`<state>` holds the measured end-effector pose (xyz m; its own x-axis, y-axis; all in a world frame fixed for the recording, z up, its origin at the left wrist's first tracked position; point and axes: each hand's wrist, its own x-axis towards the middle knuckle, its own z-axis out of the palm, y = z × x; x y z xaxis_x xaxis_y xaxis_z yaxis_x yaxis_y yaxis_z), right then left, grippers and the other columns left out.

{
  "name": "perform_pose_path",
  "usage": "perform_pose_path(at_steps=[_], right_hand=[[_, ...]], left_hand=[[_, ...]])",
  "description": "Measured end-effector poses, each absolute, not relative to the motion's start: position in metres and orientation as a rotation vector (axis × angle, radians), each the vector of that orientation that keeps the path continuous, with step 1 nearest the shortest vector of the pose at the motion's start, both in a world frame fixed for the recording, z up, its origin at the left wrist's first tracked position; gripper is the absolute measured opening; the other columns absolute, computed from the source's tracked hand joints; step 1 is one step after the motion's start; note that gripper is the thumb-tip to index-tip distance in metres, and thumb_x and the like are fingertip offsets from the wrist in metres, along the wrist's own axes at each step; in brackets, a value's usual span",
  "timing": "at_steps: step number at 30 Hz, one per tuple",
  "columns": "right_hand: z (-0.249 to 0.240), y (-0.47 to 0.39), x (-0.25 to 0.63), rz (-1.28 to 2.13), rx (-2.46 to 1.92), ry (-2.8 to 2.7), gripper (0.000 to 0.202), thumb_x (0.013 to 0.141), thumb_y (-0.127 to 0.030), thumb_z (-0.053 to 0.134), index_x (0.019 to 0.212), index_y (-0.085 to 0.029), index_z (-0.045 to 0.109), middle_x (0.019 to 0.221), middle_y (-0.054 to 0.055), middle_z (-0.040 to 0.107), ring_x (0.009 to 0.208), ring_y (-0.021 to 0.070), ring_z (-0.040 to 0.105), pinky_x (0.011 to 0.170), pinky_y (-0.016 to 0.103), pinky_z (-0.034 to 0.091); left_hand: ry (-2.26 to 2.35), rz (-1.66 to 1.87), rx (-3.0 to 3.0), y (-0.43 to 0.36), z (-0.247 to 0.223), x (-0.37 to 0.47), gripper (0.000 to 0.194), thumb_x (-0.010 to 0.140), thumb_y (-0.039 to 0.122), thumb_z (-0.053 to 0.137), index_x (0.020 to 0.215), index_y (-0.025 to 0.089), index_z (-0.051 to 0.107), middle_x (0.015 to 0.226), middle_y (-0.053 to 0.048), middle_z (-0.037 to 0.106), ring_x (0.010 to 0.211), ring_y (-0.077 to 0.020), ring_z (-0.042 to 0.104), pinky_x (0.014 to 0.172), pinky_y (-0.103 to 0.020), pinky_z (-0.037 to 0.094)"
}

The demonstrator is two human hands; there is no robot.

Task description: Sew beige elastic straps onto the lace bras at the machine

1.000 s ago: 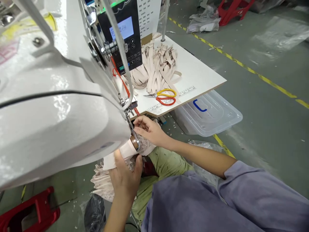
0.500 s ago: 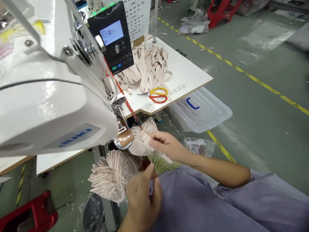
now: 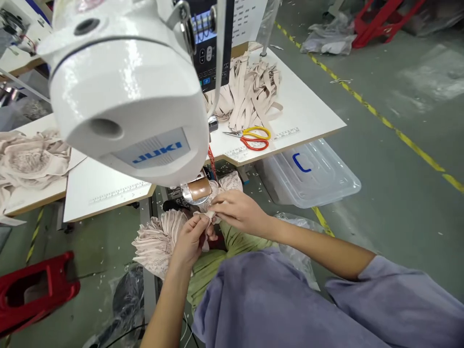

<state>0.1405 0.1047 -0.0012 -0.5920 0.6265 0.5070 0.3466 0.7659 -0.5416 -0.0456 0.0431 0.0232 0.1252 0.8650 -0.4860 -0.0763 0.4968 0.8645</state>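
lace fabric (image 3: pixel 215 192) looks pale pinkish beige, finely patterned and crumpled.

Pale lace piece (image 3: pixel 209 214) pinched between my left hand (image 3: pixel 192 237) and right hand (image 3: pixel 246 212), near the JUKI sewing machine (image 3: pixel 134 96). Ruffled lace bundle (image 3: pixel 155 241) beside my left wrist. On the white tabletop (image 3: pixel 308 116): heaped beige straps (image 3: pixel 250 92), metal-bladed scissors (image 3: pixel 242 134), one handle yellow, one red. Lidded clear plastic box (image 3: pixel 326 176) below, blue-handled.
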Motion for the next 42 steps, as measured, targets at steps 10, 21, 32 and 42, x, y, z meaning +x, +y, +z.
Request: perform_pose_path(at_steps=[10,21,32,42], right_hand=[[0.001,0.088,0.123,0.674,-0.872,-2.130,0.018,0.097,-0.031,0.057,0.105,-0.022,0.070,0.094,0.005,0.070,0.087,0.0175,0.064,0.075,0.030,0.050],[-0.019,0.166,0.174,0.548,-1.118,-2.341,0.033,0.099,-0.023,0.041,0.122,-0.024,0.065,0.120,0.007,0.068,0.111,0.0198,0.062,0.091,0.033,0.050],[0.013,0.263,0.238,0.283,-1.678,-2.588,0.027,0.092,-0.025,0.052,0.108,-0.006,0.060,0.102,0.022,0.066,0.090,0.0290,0.063,0.073,0.034,0.045],[0.034,0.077,0.218,0.984,-1.234,-2.509,0.037,0.083,-0.034,0.063,0.119,-0.026,0.059,0.117,0.009,0.067,0.085,0.0242,0.068,0.066,0.037,0.055]], left_hand=[[1.619,0.861,1.200,0.029,0.039,-0.044,0.032,0.096,0.042,0.051,0.079,0.018,0.065,0.062,0.002,0.054,0.060,-0.0123,0.048,0.057,-0.023,0.037],[1.606,0.867,1.054,0.038,0.013,-0.060,0.040,0.092,0.050,0.056,0.067,0.019,0.052,0.058,0.004,0.043,0.056,-0.0112,0.038,0.054,-0.023,0.031],[1.321,1.010,0.626,0.031,0.024,-0.054,0.038,0.089,0.051,0.059,0.075,0.017,0.058,0.063,0.004,0.046,0.053,-0.0073,0.036,0.048,-0.019,0.027],[1.293,0.989,0.576,0.035,0.023,-0.058,0.031,0.087,0.046,0.061,0.076,0.018,0.063,0.065,0.002,0.055,0.051,-0.0072,0.042,0.049,-0.020,0.034]])
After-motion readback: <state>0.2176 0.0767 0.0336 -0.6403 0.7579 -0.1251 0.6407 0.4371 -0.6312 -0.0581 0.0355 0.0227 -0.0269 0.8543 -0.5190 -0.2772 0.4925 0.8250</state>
